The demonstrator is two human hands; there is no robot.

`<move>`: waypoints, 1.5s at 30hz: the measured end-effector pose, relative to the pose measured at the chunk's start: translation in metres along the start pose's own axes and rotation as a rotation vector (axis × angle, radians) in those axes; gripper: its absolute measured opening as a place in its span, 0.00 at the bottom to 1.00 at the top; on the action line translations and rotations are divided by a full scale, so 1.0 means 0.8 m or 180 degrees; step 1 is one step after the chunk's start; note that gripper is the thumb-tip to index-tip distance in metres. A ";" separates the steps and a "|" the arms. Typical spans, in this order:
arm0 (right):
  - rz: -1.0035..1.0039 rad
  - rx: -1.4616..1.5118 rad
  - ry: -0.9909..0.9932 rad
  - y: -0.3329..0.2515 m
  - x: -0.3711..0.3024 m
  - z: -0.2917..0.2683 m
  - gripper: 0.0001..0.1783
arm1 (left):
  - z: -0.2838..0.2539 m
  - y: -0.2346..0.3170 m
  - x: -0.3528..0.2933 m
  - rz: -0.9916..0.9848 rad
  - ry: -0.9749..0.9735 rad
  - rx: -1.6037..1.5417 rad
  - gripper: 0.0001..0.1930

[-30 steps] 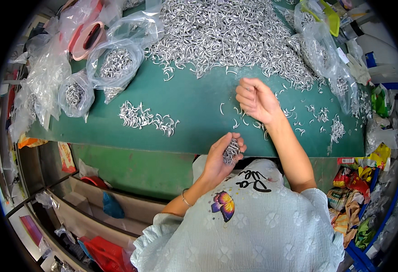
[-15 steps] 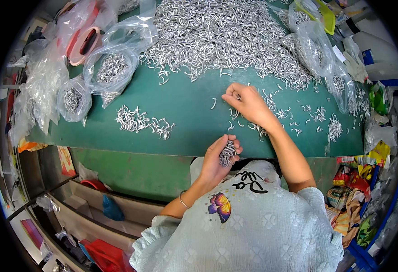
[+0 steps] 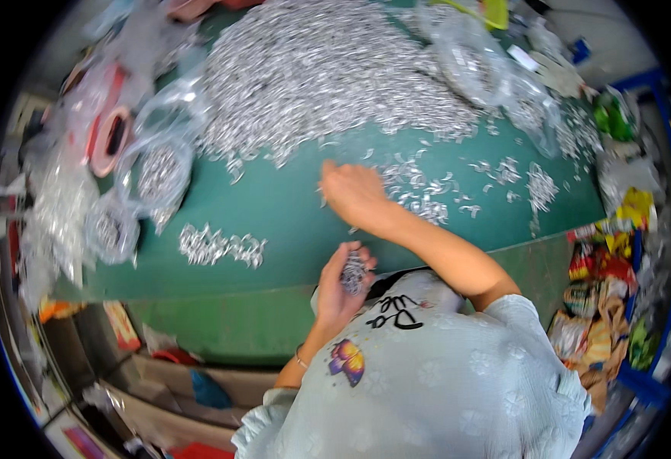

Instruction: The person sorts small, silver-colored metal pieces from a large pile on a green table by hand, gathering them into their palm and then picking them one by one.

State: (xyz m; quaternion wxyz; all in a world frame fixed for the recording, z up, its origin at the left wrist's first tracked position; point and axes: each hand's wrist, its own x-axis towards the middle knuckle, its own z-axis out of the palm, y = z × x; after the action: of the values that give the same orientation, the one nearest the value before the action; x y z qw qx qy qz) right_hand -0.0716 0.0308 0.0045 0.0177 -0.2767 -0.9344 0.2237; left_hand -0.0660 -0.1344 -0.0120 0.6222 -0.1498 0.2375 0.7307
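Observation:
Near the table's front edge, my left hand (image 3: 338,294) is cupped around a clump of small curved silver metal pieces (image 3: 354,273). My right hand (image 3: 357,197) hovers low over the green table, ahead of the left one, with its fingers curled together. One loose curved piece lies right by those fingertips; blur hides whether anything is pinched between them. A large heap of the same pieces (image 3: 312,76) covers the far part of the table. Scattered pieces (image 3: 419,187) lie to the right of my right hand, and a small pile (image 3: 220,246) sits to the left.
Clear plastic bags of pieces (image 3: 155,172) stand at the left, beside a pink-rimmed object (image 3: 111,140). More filled bags (image 3: 473,73) lie at the far right. Colourful packages (image 3: 595,283) are stacked off the table's right end. Drawers or bins (image 3: 190,390) stand below left.
My right hand has moved left over the table to the single loose piece. The whole view has shifted and tilted. My left hand still holds its clump.

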 end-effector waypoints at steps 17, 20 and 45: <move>0.0103 0.5728 -0.1169 0.134 -0.092 -0.107 0.07 | 0.024 -0.004 0.006 -0.0292 0.0044 0.0158 0.10; -0.0035 0.6404 -0.0134 0.201 -0.161 -0.116 0.08 | 0.029 -0.014 0.007 -0.0304 0.0051 0.0229 0.09; 0.0569 -0.0075 0.1920 0.258 -0.232 -0.105 0.24 | 0.082 -0.117 0.032 -0.0679 0.0221 0.1056 0.11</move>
State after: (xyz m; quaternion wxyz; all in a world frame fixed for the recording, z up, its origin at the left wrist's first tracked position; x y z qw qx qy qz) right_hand 0.2039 0.1219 0.0088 0.2711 -0.4118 -0.8615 0.1213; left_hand 0.0265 -0.0676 0.0150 0.7037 -0.0947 0.3588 0.6059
